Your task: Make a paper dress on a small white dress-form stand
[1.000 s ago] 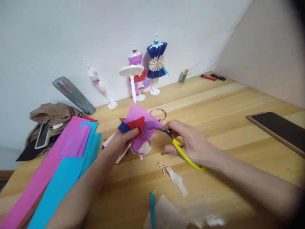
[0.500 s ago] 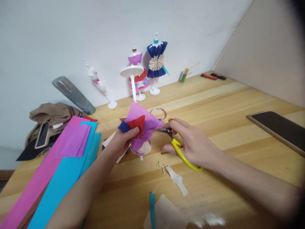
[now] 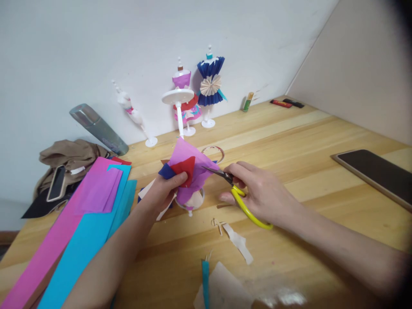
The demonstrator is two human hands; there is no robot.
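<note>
1. The left hand [image 3: 167,186] is closed, its thumb over a red piece [image 3: 185,168], a blue piece [image 3: 166,171] beside it, gripping the purple sheet [image 3: 183,150] above the table [image 3: 289,141].
2. Just right of the purple sheet, the right hand [image 3: 260,189] curls round yellow-handled scissors [image 3: 243,205] — the blades reach over the sheet's right side.
3. Left of the purple sheet and behind it, a grey can [image 3: 101,131] tilts; its faint lettering cannot be read.
4. Well behind and right of the purple sheet lies a red packet [image 3: 281,104] — its yellowish marks are too small to read.
</note>
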